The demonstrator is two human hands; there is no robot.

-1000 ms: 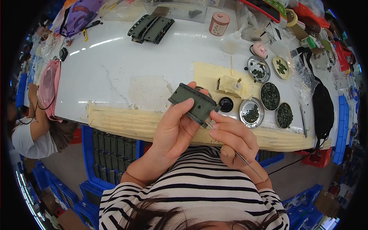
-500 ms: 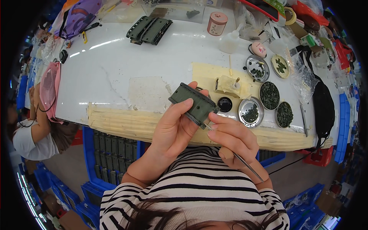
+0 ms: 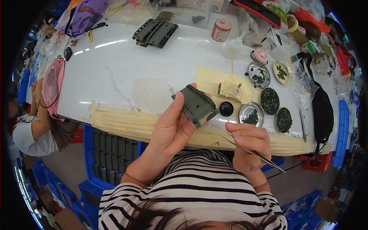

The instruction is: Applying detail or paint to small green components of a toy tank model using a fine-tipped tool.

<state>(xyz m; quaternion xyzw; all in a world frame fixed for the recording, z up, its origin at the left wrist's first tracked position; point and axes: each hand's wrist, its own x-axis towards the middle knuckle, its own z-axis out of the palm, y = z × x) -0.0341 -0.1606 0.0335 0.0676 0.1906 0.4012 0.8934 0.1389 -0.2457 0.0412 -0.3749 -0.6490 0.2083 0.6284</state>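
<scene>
A dark green, camouflage-patched plastic part (image 3: pixel 197 102) with ridged edges is gripped in my left hand (image 3: pixel 168 130), thumb on its near side and fingers behind. My right hand (image 3: pixel 251 145) pinches a pair of metal tweezers (image 3: pixel 264 159); their tips point toward the green part but stand apart from it. Whether the tips hold anything is too small to tell. Beyond my right hand are a round metal dish (image 3: pixel 260 119) with small green bits and a small black round pot (image 3: pixel 226 109).
Tins of dark green pieces (image 3: pixel 269 101) stand at the right, near a second pair of tweezers (image 3: pixel 303 126). Similar green parts (image 3: pixel 155 33) lie at the back. A blue crate (image 3: pixel 89 153) of parts sits below the taped table edge (image 3: pixel 126 120). Another person's arm (image 3: pixel 41 109) is at far left.
My right hand and its tweezers have moved away from the green part, to the right. The left hand has tilted the part slightly, showing a tan patch at its end.
</scene>
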